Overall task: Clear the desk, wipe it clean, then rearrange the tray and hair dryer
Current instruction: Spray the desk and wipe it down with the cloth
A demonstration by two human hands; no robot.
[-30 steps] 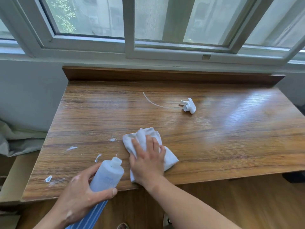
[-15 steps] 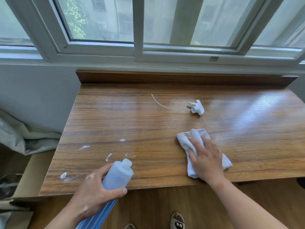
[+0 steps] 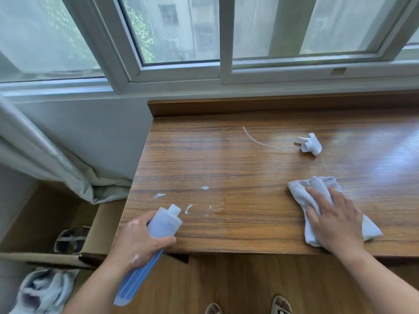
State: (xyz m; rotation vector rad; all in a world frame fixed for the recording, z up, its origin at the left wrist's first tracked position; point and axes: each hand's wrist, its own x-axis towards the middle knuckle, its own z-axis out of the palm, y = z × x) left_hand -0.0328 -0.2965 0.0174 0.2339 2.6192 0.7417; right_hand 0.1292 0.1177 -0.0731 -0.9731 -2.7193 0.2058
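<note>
At the near edge the left hand is wrapped round a translucent bottle, thumb over its shoulder. The bottle's long axis runs from low left, below the desk edge, up to the right, so its open, capless neck points across the front-left corner. Well apart to the right, the right hand lies with its fingers spread and straight on a crumpled white cloth, pressing it onto the wood rather than gripping it. The cloth's long axis slants from far left to near right, one end just at the desk's front edge. In the last 1 second the cloth has travelled from right beside the bottle out to the right half of the desk - a sweeping stroke - while the bottle hand has barely shifted. The white flecks just past the bottle neck lie as they did, so I judge the wipe is mid-way, with the left front patch not yet cleaned. Farther back a detached spray head lies on its side, its thin dip tube curving away to the left - the desk is not fully cleared. Beyond is the window. Neither the tray nor the hair dryer is in view.
</note>
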